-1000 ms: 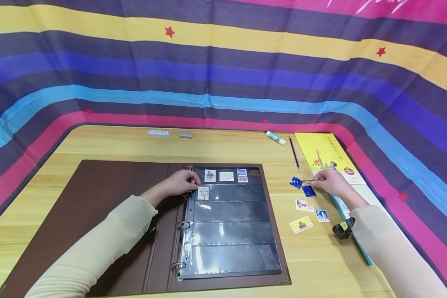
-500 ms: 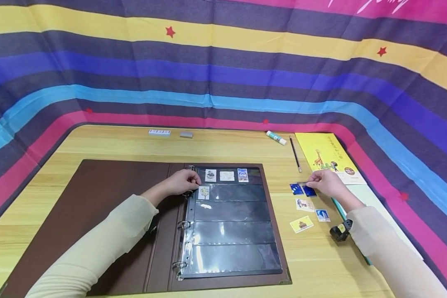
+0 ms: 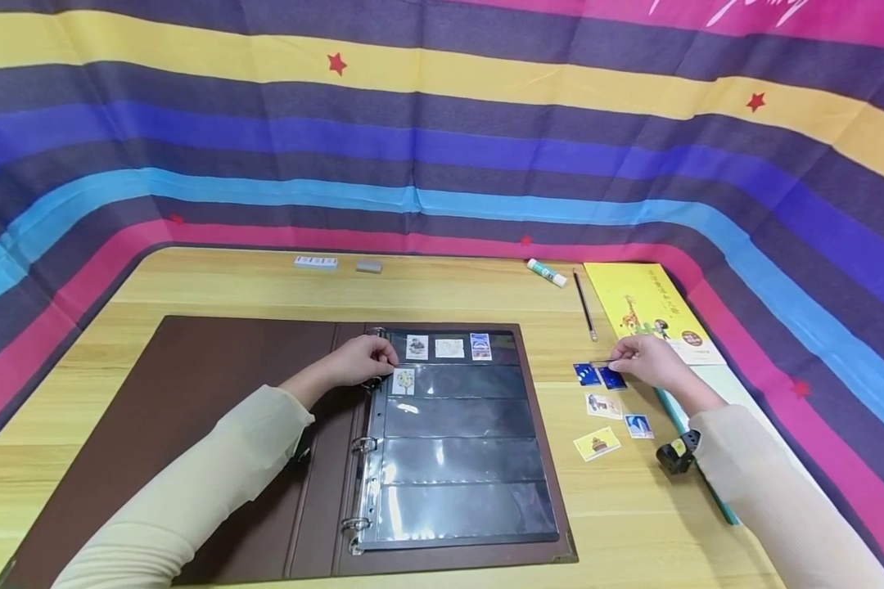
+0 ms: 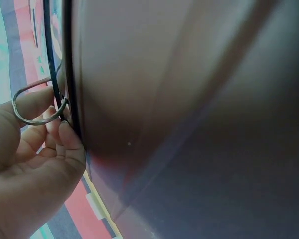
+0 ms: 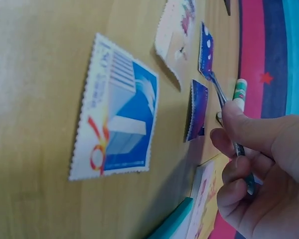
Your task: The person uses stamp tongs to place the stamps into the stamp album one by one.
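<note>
My right hand (image 3: 644,360) holds metal tweezers (image 5: 223,97) between thumb and fingers. Their tips are right at the edge of a dark blue stamp (image 3: 587,375), which lies beside another dark blue stamp (image 3: 613,378). Nearer me on the table are a pale stamp (image 3: 602,405), a blue-and-white stamp (image 5: 119,114) and a yellow stamp (image 3: 597,443). My left hand (image 3: 357,361) pinches the inner edge of the black album page (image 3: 460,417) by the top binder ring (image 4: 40,122). A tree stamp (image 3: 403,381) sits in the second row, close to those fingertips.
The brown binder (image 3: 236,409) lies spread across the table, with three stamps in the page's top row. Behind are a glue stick (image 3: 546,272), a pencil (image 3: 584,305), a grey eraser (image 3: 368,267) and a small white box (image 3: 315,263). Books (image 3: 663,307) lie at the right.
The left dark blue stamp, raised and tilted at the tweezers a second ago, has come down toward me and lies level beside the other. My left hand has stayed put.
</note>
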The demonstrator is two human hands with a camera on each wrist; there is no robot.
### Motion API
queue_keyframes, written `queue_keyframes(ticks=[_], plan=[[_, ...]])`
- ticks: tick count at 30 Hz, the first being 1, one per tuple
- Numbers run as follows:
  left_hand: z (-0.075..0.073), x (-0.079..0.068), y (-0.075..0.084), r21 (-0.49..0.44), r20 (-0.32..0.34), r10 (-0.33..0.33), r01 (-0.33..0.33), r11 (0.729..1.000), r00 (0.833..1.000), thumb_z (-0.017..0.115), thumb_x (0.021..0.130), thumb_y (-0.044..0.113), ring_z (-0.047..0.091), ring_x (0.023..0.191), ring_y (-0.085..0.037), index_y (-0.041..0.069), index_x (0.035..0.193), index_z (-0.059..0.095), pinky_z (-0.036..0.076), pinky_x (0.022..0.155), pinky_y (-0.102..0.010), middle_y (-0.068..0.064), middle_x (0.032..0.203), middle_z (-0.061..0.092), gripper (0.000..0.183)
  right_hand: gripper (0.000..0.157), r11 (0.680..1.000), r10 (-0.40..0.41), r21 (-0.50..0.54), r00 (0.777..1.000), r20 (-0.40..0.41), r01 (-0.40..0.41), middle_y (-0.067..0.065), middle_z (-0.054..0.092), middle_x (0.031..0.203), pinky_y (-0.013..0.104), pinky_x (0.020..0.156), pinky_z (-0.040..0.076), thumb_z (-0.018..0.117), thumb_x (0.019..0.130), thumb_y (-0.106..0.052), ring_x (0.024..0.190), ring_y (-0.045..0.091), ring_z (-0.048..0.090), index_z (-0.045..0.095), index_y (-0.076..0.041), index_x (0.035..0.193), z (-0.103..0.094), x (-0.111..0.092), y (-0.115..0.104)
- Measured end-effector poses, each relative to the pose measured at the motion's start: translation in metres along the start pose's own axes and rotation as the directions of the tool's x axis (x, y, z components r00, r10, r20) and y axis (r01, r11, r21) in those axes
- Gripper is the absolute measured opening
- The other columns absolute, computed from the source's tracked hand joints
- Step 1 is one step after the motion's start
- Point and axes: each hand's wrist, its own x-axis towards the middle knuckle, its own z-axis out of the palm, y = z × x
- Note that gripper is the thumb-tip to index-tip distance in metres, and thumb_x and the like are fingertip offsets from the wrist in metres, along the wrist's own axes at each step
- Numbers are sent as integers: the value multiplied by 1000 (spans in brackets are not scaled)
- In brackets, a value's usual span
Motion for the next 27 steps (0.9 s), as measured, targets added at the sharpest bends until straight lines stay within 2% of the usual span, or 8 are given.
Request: queue_keyframes(ticks=[3,10,14,20,27], plan=[[0,0,0,0,0,7,-7,1000,1000,53,78,4,43,62,-15,4,83,55,37,61,-28,-3,69,47,5,7,1000,9,-14,1000,-9,-9,2,53,69,30,57,36,59,76,-13,65,18,45,58,-7,76,2,1,2],[0,-1,1,4,-2,5,-5,1000,1000,53,78,4,43,61,-15,3,83,55,37,61,-28,-3,68,47,5,8,995,-58,-81,995,-77,52,1,50,64,30,55,34,58,77,-14,59,17,43,56,-9,71,3,-2,1],[0,-1,1,-3,-5,-3,3,1000,1000,53,78,5,44,61,-15,4,83,55,37,61,-28,-3,68,47,5,10,996,-74,-61,992,-98,68,2,51,67,29,54,34,56,78,-16,61,17,43,55,-7,74,-1,-2,-8],[-1,-1,0,-11,0,24,-24,1000,1000,53,78,4,43,61,-15,3,84,55,37,61,-28,-4,68,46,6,11,990,-125,42,985,-119,131,5,51,69,29,50,35,56,79,-17,59,18,41,54,-7,74,-3,2,-39],[0,-1,-1,-31,-1,41,-41,999,999,53,78,3,42,61,-15,3,83,55,36,60,-28,-4,68,45,5,11,972,-176,141,978,-107,191,4,54,69,28,51,38,59,77,-18,60,17,45,55,-7,75,15,18,-93]])
